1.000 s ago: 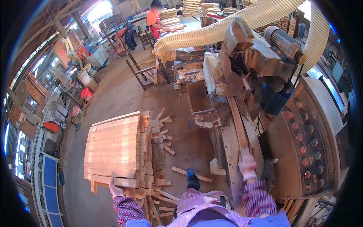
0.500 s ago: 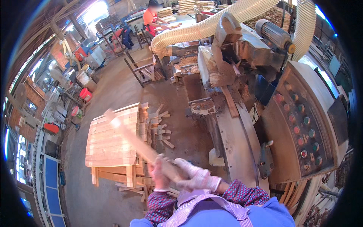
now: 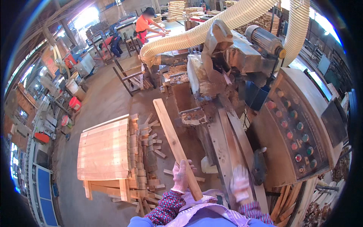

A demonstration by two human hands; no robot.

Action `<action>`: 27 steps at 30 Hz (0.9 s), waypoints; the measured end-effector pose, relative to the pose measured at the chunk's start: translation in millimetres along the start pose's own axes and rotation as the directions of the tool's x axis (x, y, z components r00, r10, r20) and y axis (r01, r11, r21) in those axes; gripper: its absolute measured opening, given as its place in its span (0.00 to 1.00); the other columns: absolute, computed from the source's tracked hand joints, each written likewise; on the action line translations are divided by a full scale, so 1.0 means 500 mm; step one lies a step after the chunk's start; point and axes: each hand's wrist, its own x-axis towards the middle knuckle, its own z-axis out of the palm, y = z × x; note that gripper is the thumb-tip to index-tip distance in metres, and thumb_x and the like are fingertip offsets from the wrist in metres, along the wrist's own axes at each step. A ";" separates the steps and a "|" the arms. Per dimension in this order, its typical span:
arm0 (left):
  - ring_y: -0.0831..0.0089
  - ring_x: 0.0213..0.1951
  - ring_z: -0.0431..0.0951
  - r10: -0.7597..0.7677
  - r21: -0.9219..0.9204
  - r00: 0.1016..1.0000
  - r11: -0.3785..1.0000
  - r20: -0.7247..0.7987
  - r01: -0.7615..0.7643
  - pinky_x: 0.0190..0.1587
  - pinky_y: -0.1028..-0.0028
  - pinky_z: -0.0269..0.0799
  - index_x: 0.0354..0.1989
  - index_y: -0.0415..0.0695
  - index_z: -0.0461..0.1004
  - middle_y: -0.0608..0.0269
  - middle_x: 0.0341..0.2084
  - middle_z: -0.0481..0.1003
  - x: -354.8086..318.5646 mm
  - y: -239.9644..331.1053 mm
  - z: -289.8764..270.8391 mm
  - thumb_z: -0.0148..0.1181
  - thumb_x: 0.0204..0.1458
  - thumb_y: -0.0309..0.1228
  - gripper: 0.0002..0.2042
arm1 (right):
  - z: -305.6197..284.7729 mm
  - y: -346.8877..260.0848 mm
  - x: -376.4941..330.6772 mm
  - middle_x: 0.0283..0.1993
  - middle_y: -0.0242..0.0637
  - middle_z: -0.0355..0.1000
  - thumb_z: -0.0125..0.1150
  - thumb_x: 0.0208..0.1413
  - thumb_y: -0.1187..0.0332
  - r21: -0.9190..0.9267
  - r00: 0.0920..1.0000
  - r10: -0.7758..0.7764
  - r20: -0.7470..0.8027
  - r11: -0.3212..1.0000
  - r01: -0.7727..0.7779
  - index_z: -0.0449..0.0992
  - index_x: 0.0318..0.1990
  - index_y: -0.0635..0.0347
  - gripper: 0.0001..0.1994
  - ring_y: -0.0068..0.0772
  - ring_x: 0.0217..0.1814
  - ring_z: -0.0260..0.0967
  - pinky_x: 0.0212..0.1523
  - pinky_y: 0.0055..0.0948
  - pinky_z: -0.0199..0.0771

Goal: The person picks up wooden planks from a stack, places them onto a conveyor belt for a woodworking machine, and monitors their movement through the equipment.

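Observation:
My left hand (image 3: pixel 181 174), in a pale work glove, is closed around the lower part of a long wooden board (image 3: pixel 172 142). The board slants up and to the left, clear of the machine. Over the near part of the machine's metal bed (image 3: pixel 221 151), my gloved right hand (image 3: pixel 240 185) reaches forward, slightly blurred, its fingers stretched out. Just ahead of those fingers, a wooden strip (image 3: pixel 230 138) lies lengthwise on the bed, its near end smeared by motion. Whether the fingertips touch it is hard to see.
A stack of boards (image 3: pixel 104 149) stands at left, with loose offcuts beside it. On the right is a control panel (image 3: pixel 295 132) with several buttons. A ribbed hose (image 3: pixel 204 36) crosses above the machine head (image 3: pixel 215 72). A co-worker in orange (image 3: pixel 143 26) stands at a far table.
My right hand has left the board and moved right, over the machine bed. My left hand now holds the board alone, more upright. A longer strip shows on the bed.

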 end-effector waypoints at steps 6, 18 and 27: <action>0.71 0.30 0.76 0.020 -0.130 1.000 0.991 -0.021 -0.022 0.33 0.67 0.81 0.50 0.41 0.62 0.58 0.36 0.73 0.024 0.025 -0.019 0.53 0.64 0.34 0.13 | 0.111 0.056 0.416 0.60 0.49 0.69 0.53 0.61 0.62 0.054 0.965 -0.053 -0.258 0.996 0.069 0.72 0.56 0.62 0.19 0.52 0.61 0.65 0.68 0.45 0.56; 0.65 0.57 0.67 0.344 0.708 0.872 0.512 0.349 -0.486 0.59 0.70 0.65 0.67 0.38 0.55 0.51 0.59 0.64 0.003 -0.015 -0.062 0.55 0.64 0.38 0.28 | -0.099 -0.232 0.075 0.72 0.55 0.56 0.66 0.53 0.64 0.895 0.923 -0.208 0.324 0.383 -0.228 0.49 0.73 0.64 0.42 0.46 0.75 0.54 0.72 0.33 0.54; 0.56 0.46 0.75 0.581 0.630 0.475 0.774 -0.661 -0.070 0.50 0.58 0.72 0.57 0.29 0.65 0.44 0.47 0.73 0.047 0.367 -0.735 0.62 0.52 0.44 0.32 | -0.017 -0.003 -0.096 0.67 0.54 0.60 0.59 0.52 0.63 0.082 0.985 0.144 0.096 0.985 -0.152 0.64 0.64 0.64 0.31 0.62 0.68 0.57 0.69 0.52 0.57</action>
